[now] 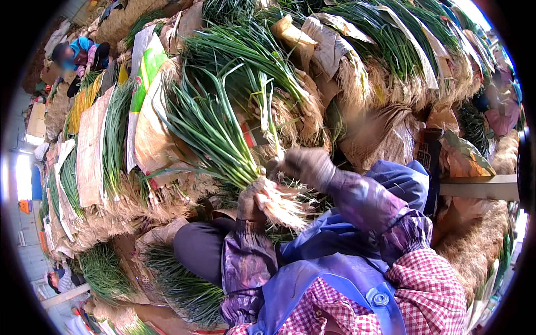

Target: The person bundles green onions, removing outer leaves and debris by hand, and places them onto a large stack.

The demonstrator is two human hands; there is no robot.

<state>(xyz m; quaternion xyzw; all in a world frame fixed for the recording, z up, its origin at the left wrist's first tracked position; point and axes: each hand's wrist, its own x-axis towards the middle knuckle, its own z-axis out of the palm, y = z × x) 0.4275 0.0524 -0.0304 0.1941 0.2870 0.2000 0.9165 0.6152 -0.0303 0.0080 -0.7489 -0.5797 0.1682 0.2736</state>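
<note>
A bunch of spring onions [237, 159], long green leaves fanned up and to the left, rests in my gloved left hand [249, 205]. My fingers wrap round it near the white ends, and its pale stringy roots [281, 204] spill out to the right. Just right of the bunch is my gloved right hand [308, 167], slightly smeared by motion. Its fingers are closed on the white end of a single spring onion [273, 137], whose leaves stand upward. More loose spring onions [259, 53] lie heaped behind the bunch, roots toward me.
Rows of spring onions [114, 142], covered by paper sheets [92, 145], stand at the left. More wrapped bundles [385, 50] line the far right. A pale beam [480, 187] is at my right. Green bunches [181, 282] lie by my left knee. Other people [84, 56] sit farther off.
</note>
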